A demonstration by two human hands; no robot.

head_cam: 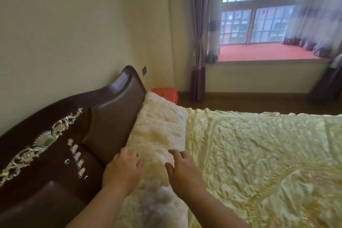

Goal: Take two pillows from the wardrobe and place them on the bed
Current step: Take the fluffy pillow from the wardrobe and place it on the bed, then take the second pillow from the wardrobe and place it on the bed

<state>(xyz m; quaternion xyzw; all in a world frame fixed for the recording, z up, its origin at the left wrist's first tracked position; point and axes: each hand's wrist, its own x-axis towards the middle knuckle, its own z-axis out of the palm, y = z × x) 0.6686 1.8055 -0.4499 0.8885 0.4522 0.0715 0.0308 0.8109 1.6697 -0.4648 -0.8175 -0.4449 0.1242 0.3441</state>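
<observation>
A fluffy cream pillow [159,127] lies on the bed [259,153] against the dark brown headboard [111,113]. A second fluffy pillow [155,203], cream with a greyish patch, lies nearer to me, partly under my arms. My left hand [123,171] rests on the near left corner of the far pillow, fingers spread. My right hand [182,169] presses on its near right edge, fingers apart. Neither hand grips anything. The wardrobe is out of view.
The bed has a wrinkled pale yellow satin cover. The headboard carries silver ornaments [46,140]. A red stool [166,94] stands beyond the bed by the wall. Further back are a window seat with a red cushion [268,52] and purple curtains [199,42].
</observation>
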